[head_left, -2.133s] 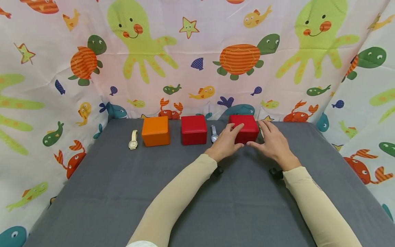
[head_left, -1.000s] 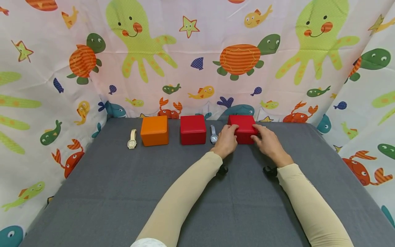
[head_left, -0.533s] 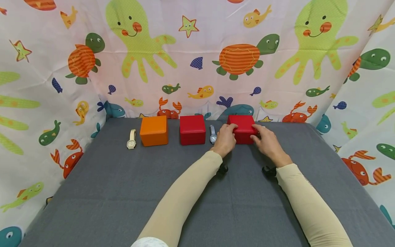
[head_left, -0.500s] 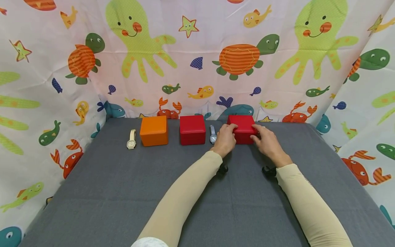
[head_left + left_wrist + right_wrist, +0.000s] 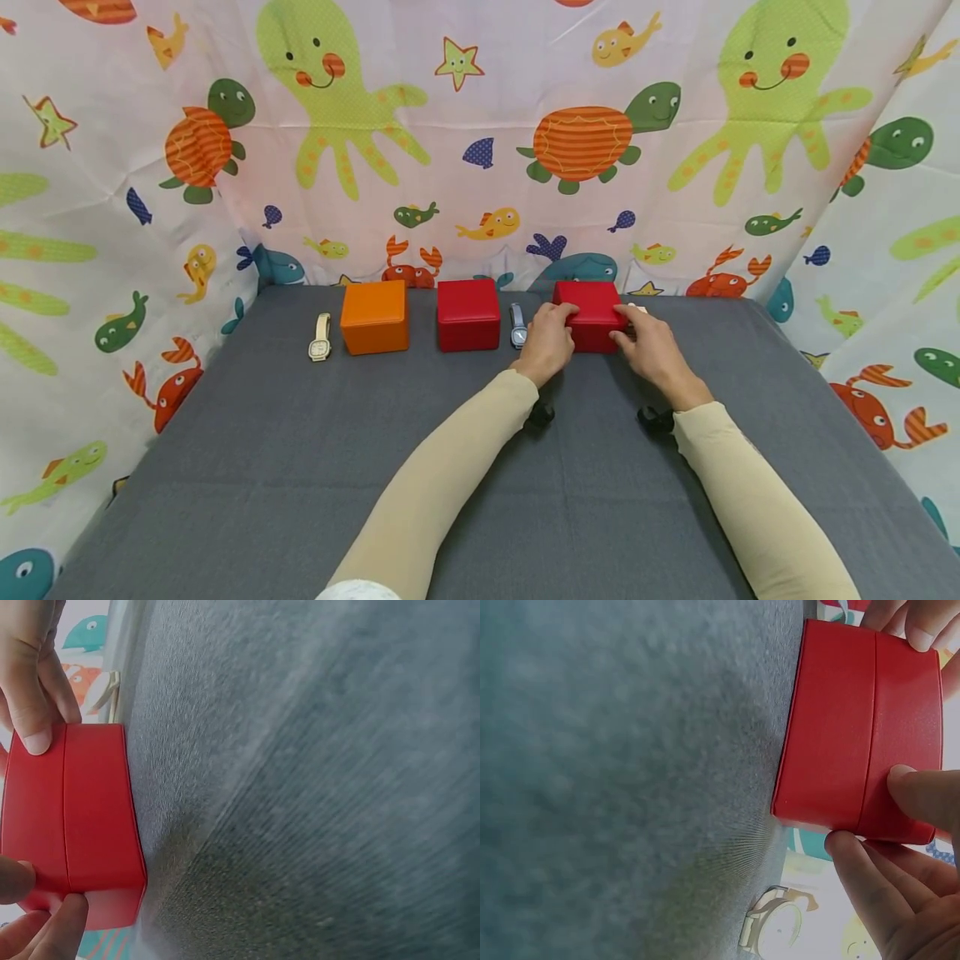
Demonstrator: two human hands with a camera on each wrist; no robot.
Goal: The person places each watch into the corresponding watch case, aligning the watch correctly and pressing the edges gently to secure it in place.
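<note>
Both hands hold the right-hand red lidded box (image 5: 594, 321) at the back of the table, one on each side. My left hand (image 5: 547, 343) grips its left side, thumb on the front and fingers at the side. My right hand (image 5: 658, 348) grips the right side likewise. A seam runs round the box (image 5: 94, 802), with no gap showing along it. Close to the right hand lies a watch with a pale round face (image 5: 778, 928), mostly hidden in the head view. A silvery blue-dialled watch (image 5: 518, 327) lies just left of the left hand.
Along the back to the left stand another red box (image 5: 468, 315) and an orange box (image 5: 375, 318). A cream-strapped watch (image 5: 320, 337) lies left of the orange one. A printed curtain (image 5: 480, 125) rises behind and beside the grey table (image 5: 480, 467).
From spread fingers around the red box, both hands have closed onto its sides. Over the last half second they have hardly moved, with the box shifting very slightly towards me.
</note>
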